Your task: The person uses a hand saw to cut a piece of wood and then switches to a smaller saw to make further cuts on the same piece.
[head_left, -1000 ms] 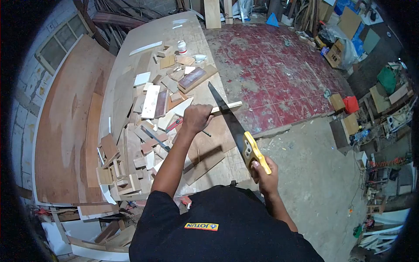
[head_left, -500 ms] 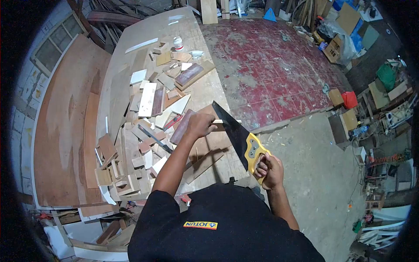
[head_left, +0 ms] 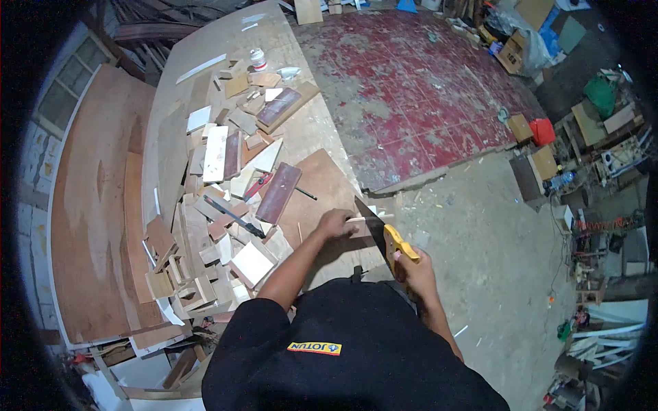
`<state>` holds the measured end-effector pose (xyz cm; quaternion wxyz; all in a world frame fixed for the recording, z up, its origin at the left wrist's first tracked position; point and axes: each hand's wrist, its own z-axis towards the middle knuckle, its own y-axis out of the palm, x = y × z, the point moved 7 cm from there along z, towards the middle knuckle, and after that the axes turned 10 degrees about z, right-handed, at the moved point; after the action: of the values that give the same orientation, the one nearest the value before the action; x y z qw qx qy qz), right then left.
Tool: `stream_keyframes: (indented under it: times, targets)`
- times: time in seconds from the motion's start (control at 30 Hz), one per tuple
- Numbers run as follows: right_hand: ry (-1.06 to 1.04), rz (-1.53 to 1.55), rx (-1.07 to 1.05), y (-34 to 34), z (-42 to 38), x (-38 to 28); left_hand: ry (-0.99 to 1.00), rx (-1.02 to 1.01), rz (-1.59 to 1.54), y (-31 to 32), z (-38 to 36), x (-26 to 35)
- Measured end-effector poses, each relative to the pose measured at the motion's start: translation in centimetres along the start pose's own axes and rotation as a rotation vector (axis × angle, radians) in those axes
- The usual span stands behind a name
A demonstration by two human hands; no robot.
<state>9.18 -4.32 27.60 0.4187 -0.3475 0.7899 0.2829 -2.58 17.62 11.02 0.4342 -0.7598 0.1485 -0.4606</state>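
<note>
My right hand [head_left: 417, 270] is wrapped round the yellow handle of a handsaw [head_left: 373, 227]. The saw's dark blade slants up and left across a thin wooden strip [head_left: 356, 220] at the workbench's edge. My left hand [head_left: 334, 224] grips that strip just left of the blade; its fingertips are partly hidden. Beyond my left hand, a brown-faced wood block [head_left: 279, 193] lies on a flat plywood piece [head_left: 322, 175]. A dark slim rod [head_left: 306, 194] sticks out to the right of the block.
Wood offcuts, a white board [head_left: 253, 264], a black bar-like tool [head_left: 233, 216] and a red-handled tool [head_left: 258, 185] crowd the workbench [head_left: 322, 123]. A white bottle [head_left: 258, 60] stands farther back. Plywood sheets [head_left: 103, 205] lean at left; a cardboard box [head_left: 513, 53] sits far right.
Both hands, the saw and the strip sit lower in view, nearer my body. The blade is turned more edge-on. The brown-faced block and the rod beside it show more fully now.
</note>
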Motion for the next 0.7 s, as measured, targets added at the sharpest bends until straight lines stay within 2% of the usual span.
stream_keyframes:
  times: [0.03, 0.07, 0.13, 0.17, 0.23, 0.33, 0.37, 0.43, 0.5, 0.53, 0.57, 0.63, 0.67, 0.7]
  targets:
    - [0.008, 0.003, 0.018, -0.6, 0.0, 1.0, 0.019, 0.000, -0.120, 2.3, 0.5, -0.1]
    - [-0.078, -0.129, 0.028, -0.9, 0.0, 1.2, 0.029, -0.016, -0.128, 3.2, 0.5, 0.9]
    - [-0.225, -0.308, 0.045, -2.0, -0.5, 1.4, -0.142, -0.075, -0.237, 5.0, 0.7, 1.5]
    - [-0.216, -0.316, 0.058, -2.4, -0.8, 1.3, -0.135, -0.086, -0.248, 5.6, 0.8, 2.1]
    - [-0.294, -0.423, 0.067, -2.9, -1.7, 0.7, -0.045, 0.074, -0.220, 5.3, 0.6, 3.3]
    - [-0.151, -0.432, 0.109, -3.5, -3.0, 1.5, 0.047, -0.027, -0.106, 6.4, 0.5, 4.5]
    - [-0.146, -0.433, 0.112, -3.3, -3.5, 1.1, 0.109, -0.067, -0.010, 6.9, 0.6, 5.2]
    - [-0.166, -0.530, 0.123, -2.7, -4.4, 0.1, 0.116, -0.025, -0.049, 7.3, 0.4, 6.2]
    - [-0.141, -0.535, 0.117, -3.6, -3.1, 2.8, 0.090, 0.057, 0.179, 7.8, 0.4, 6.3]
    - [-0.196, -0.543, 0.094, -3.6, -2.1, 3.9, 0.040, -0.002, 0.312, 8.3, 0.3, 6.4]
    - [-0.251, -0.552, 0.069, -3.6, -1.3, 4.8, 0.043, -0.006, 0.307, 9.3, 0.2, 6.3]
    - [-0.162, -0.552, 0.052, -4.1, 0.2, 6.4, -0.003, 0.139, 0.433, 10.4, 0.0, 5.3]
    - [-0.092, -0.496, 0.038, -4.1, 0.7, 6.9, -0.076, -0.022, 0.370, 11.3, 0.3, 4.6]
    - [-0.022, -0.439, 0.027, -4.3, 1.1, 7.4, -0.075, -0.025, 0.368, 11.3, 0.1, 4.7]
